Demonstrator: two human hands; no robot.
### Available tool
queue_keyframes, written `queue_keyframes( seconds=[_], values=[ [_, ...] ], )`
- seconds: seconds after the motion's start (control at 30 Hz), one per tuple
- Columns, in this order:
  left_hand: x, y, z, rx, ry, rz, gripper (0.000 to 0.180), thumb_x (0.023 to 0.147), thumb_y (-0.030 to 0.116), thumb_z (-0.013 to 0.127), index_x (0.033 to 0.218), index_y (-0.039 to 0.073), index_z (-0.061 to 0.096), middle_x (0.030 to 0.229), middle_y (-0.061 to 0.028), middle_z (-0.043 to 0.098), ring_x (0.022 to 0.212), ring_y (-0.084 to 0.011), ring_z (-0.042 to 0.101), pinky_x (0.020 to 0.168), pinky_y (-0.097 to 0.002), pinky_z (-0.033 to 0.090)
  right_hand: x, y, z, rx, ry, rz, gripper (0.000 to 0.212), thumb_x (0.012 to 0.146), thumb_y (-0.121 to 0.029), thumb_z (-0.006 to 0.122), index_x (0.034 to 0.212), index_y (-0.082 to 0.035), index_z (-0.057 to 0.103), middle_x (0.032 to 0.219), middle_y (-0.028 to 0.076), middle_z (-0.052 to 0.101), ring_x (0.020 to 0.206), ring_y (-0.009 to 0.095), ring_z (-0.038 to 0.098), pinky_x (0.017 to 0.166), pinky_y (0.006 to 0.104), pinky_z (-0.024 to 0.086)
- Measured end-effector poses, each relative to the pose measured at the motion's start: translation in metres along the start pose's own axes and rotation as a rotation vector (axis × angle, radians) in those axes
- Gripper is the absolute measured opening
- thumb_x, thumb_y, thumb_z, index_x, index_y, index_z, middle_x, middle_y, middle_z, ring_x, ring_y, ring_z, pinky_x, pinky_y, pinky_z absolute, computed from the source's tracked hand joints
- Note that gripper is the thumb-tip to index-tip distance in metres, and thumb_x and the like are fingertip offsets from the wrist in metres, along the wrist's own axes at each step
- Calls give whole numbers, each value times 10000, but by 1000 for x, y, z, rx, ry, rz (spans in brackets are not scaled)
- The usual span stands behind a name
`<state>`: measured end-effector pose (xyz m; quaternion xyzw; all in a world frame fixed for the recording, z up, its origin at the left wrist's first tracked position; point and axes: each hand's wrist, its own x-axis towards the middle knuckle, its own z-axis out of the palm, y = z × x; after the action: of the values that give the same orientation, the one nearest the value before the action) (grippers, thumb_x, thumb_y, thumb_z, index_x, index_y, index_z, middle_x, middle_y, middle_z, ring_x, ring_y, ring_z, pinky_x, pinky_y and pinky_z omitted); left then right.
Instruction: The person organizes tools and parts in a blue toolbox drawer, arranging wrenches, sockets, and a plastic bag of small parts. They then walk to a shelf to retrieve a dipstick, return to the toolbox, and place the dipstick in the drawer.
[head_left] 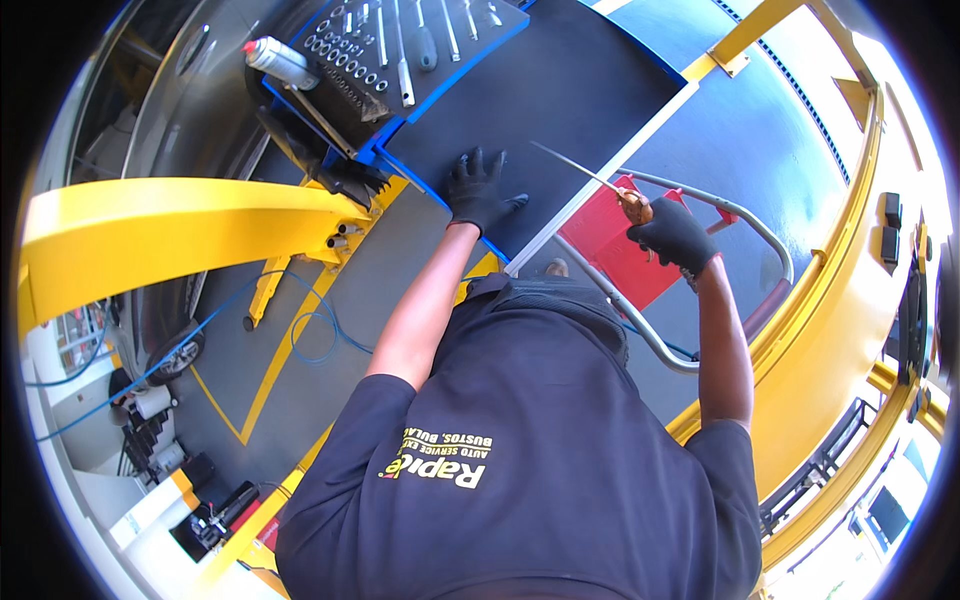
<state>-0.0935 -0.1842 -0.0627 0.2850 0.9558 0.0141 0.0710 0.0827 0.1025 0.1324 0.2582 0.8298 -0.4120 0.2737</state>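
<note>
My left hand [481,190], in a black glove, lies flat with spread fingers on the dark top of a blue-edged workbench [530,80]. Off to the right, my gloved right hand [676,236] is closed around a screwdriver by its amber-brown handle [634,206]. The long thin shaft [575,165] points up and left, over the bench's pale near-right edge. Beyond my left hand, wrenches and rows of sockets [345,55] are laid out on a dark panel with blue edging.
A spray can [282,62] with a red top stands left of the sockets. A yellow lift arm [190,225] reaches in from the left, near a dark car [215,90]. A red step stool [620,240] with grey rails stands below my right hand. A blue hose [315,330] loops on the floor.
</note>
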Motion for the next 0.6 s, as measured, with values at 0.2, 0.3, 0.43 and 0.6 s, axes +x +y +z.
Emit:
queue_keyframes(
  seconds=[0.2, 0.3, 0.43, 0.6],
  values=[
    [5, -21, -3, -78, -37, 75, 845, 884, 679, 699, 1616, 349, 436, 1681, -169, 356, 1512, -446, 375, 1167, -629, 396, -38, -15, -4, 31, 138, 15, 240, 895, -184, 696, 904, 54, 674, 686, 109, 664, 542, 168, 655, 478, 317, 505],
    [-1, -30, 5, -125, 15, 73, 840, 887, 693, 684, 1616, 358, 436, 1685, -161, 352, 1521, -438, 370, 1177, -639, 382, -61, -17, -29, 27, 196, 48, 243, 897, -183, 693, 901, 58, 670, 662, 96, 647, 510, 162, 638, 452, 310, 486],
    [-3, -15, 0, 79, 69, 3, 882, 888, 751, 643, 1641, 371, 384, 1693, -196, 326, 1525, -452, 357, 1209, -657, 327, -67, -16, -15, 60, 46, 71, 272, 888, -196, 716, 907, 72, 671, 646, 95, 640, 494, 160, 637, 431, 309, 477],
    [4, -10, -15, 44, -35, -52, 1010, 846, 786, 667, 1659, 267, 367, 1677, -266, 313, 1545, -461, 323, 1210, -657, 318, -23, -6, 49, 133, 55, -25, 253, 884, -196, 732, 887, 48, 665, 654, 68, 648, 469, 130, 603, 428, 284, 473]
  ],
)
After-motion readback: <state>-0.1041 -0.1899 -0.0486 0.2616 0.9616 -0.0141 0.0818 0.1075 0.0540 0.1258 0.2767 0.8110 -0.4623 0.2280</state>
